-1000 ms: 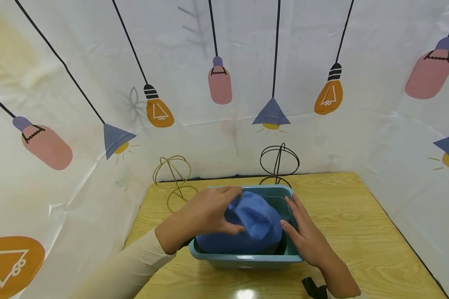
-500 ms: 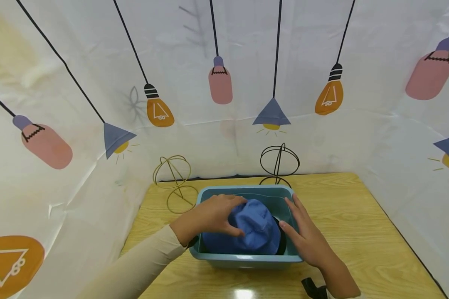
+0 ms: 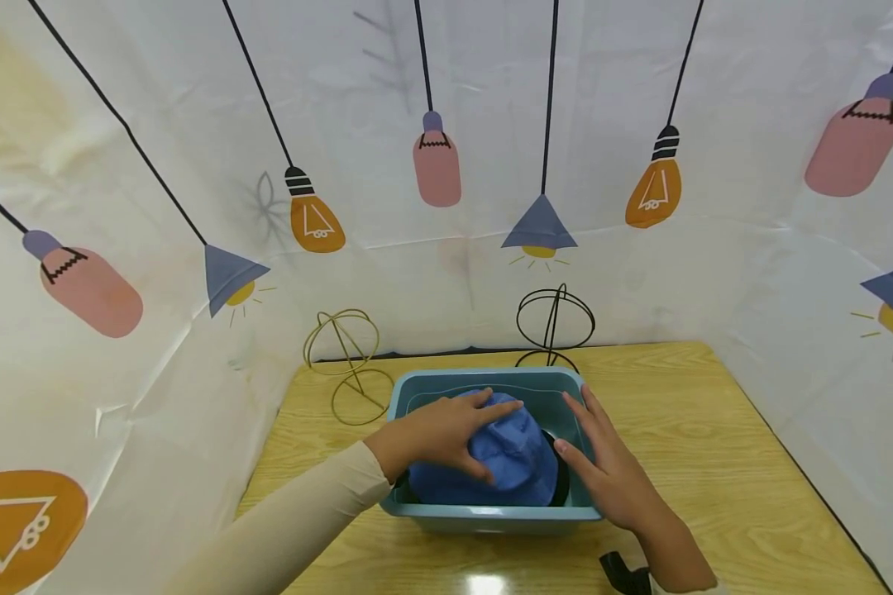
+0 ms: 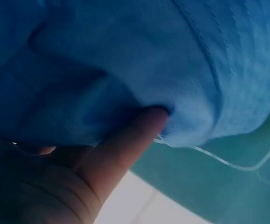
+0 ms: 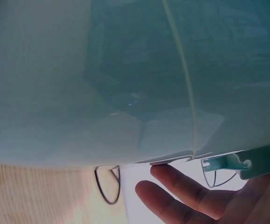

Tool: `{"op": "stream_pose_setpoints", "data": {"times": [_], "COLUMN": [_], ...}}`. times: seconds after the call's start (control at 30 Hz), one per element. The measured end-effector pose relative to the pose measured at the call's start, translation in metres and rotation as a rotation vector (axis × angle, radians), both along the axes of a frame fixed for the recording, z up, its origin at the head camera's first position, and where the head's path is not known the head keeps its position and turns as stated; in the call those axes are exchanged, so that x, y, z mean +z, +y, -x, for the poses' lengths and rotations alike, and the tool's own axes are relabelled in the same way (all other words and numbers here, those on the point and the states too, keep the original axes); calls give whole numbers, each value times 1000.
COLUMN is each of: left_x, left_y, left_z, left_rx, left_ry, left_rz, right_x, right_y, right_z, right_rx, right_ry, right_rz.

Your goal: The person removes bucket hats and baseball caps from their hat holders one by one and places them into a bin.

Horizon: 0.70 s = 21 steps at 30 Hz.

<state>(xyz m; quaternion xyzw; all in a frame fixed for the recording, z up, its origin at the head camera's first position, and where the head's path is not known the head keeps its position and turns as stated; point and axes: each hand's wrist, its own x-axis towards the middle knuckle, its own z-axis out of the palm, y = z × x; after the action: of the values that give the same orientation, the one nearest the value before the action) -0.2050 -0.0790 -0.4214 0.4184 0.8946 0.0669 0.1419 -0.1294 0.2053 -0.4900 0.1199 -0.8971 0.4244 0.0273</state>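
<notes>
A blue fabric hat (image 3: 517,450) with a stitched brim lies inside a teal plastic bin (image 3: 491,513). Spread over the hat's left side is my left hand (image 3: 442,430), its fingers apart. In the left wrist view, the thumb touches a fold of the hat (image 4: 181,84). My right hand (image 3: 613,471) rests at the bin's right rim with fairly straight fingers. Its fingers (image 5: 186,189) lie against the outside of the bin (image 5: 125,93) in the right wrist view. A black item (image 3: 563,481) shows beneath the hat's right edge; the rest of it is hidden.
Behind the bin, a gold wire stand (image 3: 357,384) is at the left and a black wire stand (image 3: 554,330) at the right. The wooden table (image 3: 729,463) meets a white sheet wall (image 3: 476,281) printed with lamps.
The hat has sunk lower into the bin and shifted slightly right. My left hand has moved right and down with it, and its fingers have spread. The right hand has stayed put.
</notes>
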Motion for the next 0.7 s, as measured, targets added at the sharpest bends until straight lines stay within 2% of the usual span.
{"op": "stream_pose_setpoints", "data": {"times": [0.27,0.7], "left_x": [-13,-32], "left_y": [14,27], "left_z": [3,8], "left_rx": [-37,-28], "left_ry": [-3,-19], "left_rz": [75,191], "right_x": [0,2], "right_y": [0,0], "right_z": [0,0], "right_rx": [-4,13], "right_ry": [-9,4], "right_rz": [-15,-4]}}
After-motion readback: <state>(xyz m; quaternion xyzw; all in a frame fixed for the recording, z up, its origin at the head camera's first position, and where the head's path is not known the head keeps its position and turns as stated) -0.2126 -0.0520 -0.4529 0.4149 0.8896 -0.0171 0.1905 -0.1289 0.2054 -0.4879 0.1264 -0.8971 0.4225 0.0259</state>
